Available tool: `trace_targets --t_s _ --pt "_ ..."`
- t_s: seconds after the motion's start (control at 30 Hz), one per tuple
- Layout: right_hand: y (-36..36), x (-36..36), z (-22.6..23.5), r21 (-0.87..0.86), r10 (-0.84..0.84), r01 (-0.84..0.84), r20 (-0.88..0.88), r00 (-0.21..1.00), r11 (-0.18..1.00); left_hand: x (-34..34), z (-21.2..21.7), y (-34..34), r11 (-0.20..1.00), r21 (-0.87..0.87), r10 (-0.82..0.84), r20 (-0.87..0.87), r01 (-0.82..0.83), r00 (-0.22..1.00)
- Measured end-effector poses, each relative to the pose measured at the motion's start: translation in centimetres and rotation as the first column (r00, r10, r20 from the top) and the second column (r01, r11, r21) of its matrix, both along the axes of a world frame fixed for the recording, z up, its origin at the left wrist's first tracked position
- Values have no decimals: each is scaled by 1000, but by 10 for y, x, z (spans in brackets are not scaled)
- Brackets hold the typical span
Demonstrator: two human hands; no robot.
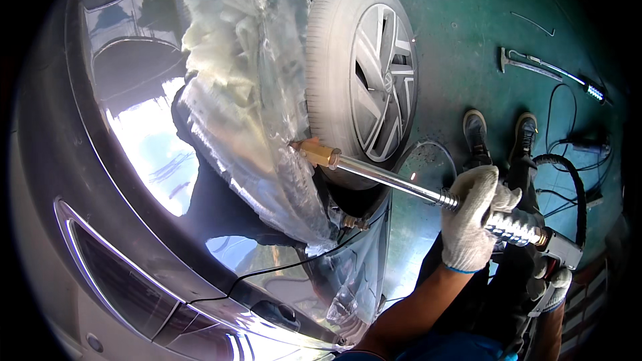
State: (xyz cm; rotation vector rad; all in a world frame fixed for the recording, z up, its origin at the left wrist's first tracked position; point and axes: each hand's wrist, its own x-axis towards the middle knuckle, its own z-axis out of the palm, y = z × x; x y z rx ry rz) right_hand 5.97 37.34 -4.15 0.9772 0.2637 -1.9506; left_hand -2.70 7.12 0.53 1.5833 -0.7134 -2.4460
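A slide-hammer dent puller (394, 177) stretches from a brass-coloured tip to a pistol-shaped handle (560, 249). Its tip touches the sanded, bare-metal fender (247, 113) of a dark car, beside the wheel arch. Gloved in white knit, my left hand (473, 217) is closed round the puller's shaft by the ribbed metal weight. At the rear end, my right hand (554, 289), also gloved, is closed on the pistol handle; part of its fingers is hidden. A thick black cable (576, 184) loops away from the handle.
A dusty tyre with a silver wheel (384, 83) stands close past the tip. On the green floor lie a hammer (506, 60), another slide hammer (562, 70), a hooked rod (533, 22) and loose cables (550, 120). My shoes (475, 130) are near these. A thin black wire (267, 269) crosses the bodywork.
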Motion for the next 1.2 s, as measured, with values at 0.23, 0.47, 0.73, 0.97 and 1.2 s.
trace_targets --t_s 0.23,0.47,0.73,0.97,1.2 --pt "-11 -3 3 57 4 -1 -50 999 998 7 -6 -33 989 -93 -131 -215 114 968" --pt "4 3 -11 56 92 -84 -166 982 995 6 6 -32 976 -140 -187 -155 166 970" --pt "25 24 -19 32 60 -57 -83 995 998 -11 27 -169 998 -53 13 -514 -46 858" --pt "26 31 -20 6 20 -19 -40 999 1000 -12 12 -169 988 151 131 -778 -20 615" --pt "11 12 -17 -26 58 -61 -87 994 998 -38 38 -145 918 -331 210 -66 -220 976"
